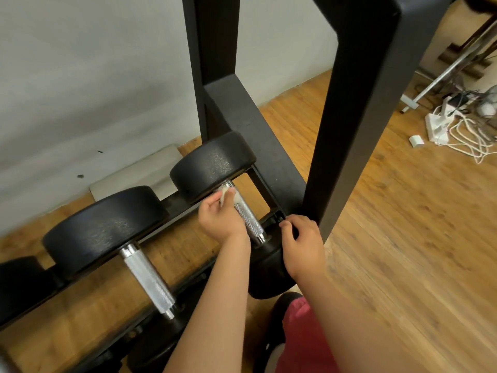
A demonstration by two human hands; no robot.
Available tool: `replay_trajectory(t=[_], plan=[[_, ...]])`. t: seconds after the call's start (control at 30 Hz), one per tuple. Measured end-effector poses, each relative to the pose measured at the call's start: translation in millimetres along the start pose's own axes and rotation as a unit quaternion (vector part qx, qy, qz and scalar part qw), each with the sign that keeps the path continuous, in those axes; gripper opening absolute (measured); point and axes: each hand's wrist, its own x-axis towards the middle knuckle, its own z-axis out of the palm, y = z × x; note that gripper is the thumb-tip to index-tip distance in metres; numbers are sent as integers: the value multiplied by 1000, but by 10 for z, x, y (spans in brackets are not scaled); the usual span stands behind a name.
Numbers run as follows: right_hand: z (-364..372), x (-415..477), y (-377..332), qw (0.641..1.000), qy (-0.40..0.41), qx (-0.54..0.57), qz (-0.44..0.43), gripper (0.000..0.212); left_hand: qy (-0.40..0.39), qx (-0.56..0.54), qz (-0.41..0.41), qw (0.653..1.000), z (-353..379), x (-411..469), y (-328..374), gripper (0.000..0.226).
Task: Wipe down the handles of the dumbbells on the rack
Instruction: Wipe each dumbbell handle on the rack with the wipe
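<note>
a black metal dumbbell rack (349, 117) stands on a honey-coloured wooden plank floor (403, 251) against a plain white wall (94, 76), and its two low rails carry a row of dumbbells with round black rubber heads and knurled chrome handles. the rightmost dumbbell (212, 168) lies across the rails just beside the rack's upright, its far head towards the wall and its near head low at the front. the left hand (219, 220) pinches a small crumpled white wipe (228, 195) between curled fingers and thumb and presses it on the far end of this dumbbell's chrome handle (248, 220), right where the handle meets the far head. the right hand (304, 247) sits at the front corner of the rack, over the near head, its fingers bent down onto the dark frame there; whether they clasp the rail or only rest on it cannot be told. to the left a second, larger dumbbell (105, 232) lies on the same rails, its handle bare, and the black head of a third dumbbell (18, 286) shows at the left edge. a flat white board (134, 170) lies at the foot of the wall behind the rack. far right, a white power strip with tangled white cables (441, 125) lies on the floor. a red garment (304, 340) fills the bottom edge.
</note>
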Motion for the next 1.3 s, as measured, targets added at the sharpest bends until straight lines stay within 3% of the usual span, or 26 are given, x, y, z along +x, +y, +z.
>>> replay_trajectory(t=[0.13,0.43,0.57,0.67,0.73,0.87,1.03,1.3], plan=[[-12,-5,-11,1000,-3,3,-4,24,1,-3,-41,999,14,12,58,22],[-8,-10,-6,1000,-3,3,0,25,7,7,-25,1000,98,-14,76,28],[-6,-13,-3,1000,-3,4,0,25,28,-87,-104,990,32,1,58,8],[-2,-13,-1,1000,-3,4,0,25,39,-123,-135,982,41,-4,72,4],[-1,-10,-1,1000,-3,4,1,25,29,-116,-120,986,77,-77,75,2],[1,-12,-9,1000,-6,1,3,26,28,-114,-75,990,104,-218,43,20],[-3,-12,-6,1000,-4,4,0,26,15,-39,-30,999,99,-115,14,31],[-2,-8,3,1000,-2,4,-1,25,22,-48,-25,998,112,-35,-12,25]])
